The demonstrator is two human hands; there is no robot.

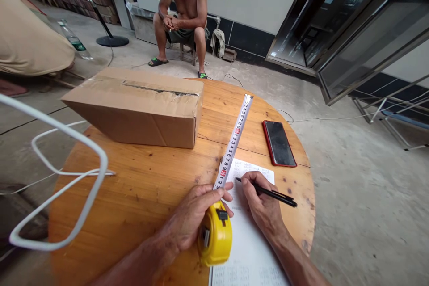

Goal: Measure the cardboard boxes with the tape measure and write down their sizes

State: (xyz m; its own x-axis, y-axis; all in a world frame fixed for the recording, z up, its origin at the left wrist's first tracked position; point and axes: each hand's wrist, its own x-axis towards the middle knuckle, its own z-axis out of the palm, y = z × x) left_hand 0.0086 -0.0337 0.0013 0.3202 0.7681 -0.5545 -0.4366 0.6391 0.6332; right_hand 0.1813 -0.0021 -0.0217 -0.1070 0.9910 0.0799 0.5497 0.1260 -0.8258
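A yellow tape measure is in my left hand, whose fingers close round the pulled-out blade. The blade slants up and away over the table, its metal hook at the far end. Between the thumb and fingers of my right hand is a black pen, its tip close to the paper. Under both hands lies a white sheet with rows of handwriting, partly hidden by them. Left of the blade stands a closed cardboard box with tape along its top.
The round wooden table carries a red-cased phone at its right. A white bent frame juts in from the left. Across the floor a person sits on a stool, near a black round stand base and a plastic bottle.
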